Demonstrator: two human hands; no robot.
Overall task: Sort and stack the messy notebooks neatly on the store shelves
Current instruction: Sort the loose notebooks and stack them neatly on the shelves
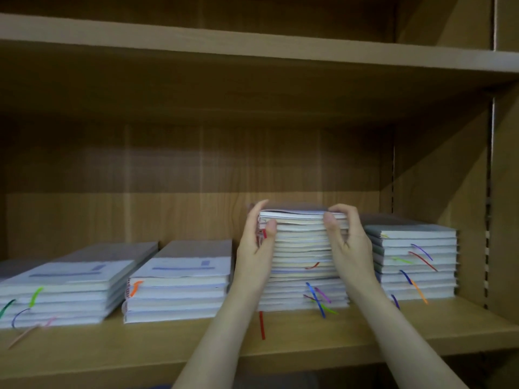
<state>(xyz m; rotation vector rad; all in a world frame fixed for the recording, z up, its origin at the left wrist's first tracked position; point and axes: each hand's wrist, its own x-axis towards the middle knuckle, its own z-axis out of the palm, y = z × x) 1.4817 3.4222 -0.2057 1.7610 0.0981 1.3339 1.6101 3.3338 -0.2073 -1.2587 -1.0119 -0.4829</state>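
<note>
Head-camera view of a store shelving unit: two bare forearms are seen reaching up from the lower edge of the frame to a wooden shelf (280,343) on which four piles of notebooks are laid side by side. Nearest the front edge, a red ribbon marker (261,324) is seen hanging over the shelf lip below the pile being handled. That pile, the tallest stack (302,259), is flanked by both hands. The left hand (257,242) is set against its left side, fingers nearly straight and upright and the thumb pressed to the front edges. The right hand (346,237) is curled over the upper right corner, with the fingers laid on the top cover and the thumb hooked against the page edges, so that the top few notebooks appear to be gripped. Those upper notebooks are seen slightly askew, and the squaring of this pile is judged to be in progress. To the far left, a low stack (56,293) and its neighbour (179,287) are already laid flat, though loose coloured ribbons are left trailing. To the right, a fourth stack (415,262) is seen evenly aligned. Higher up and farther back, the upper shelf (252,43) is seen bare of notebooks. Most sorting is judged done; final straightening remains.
</note>
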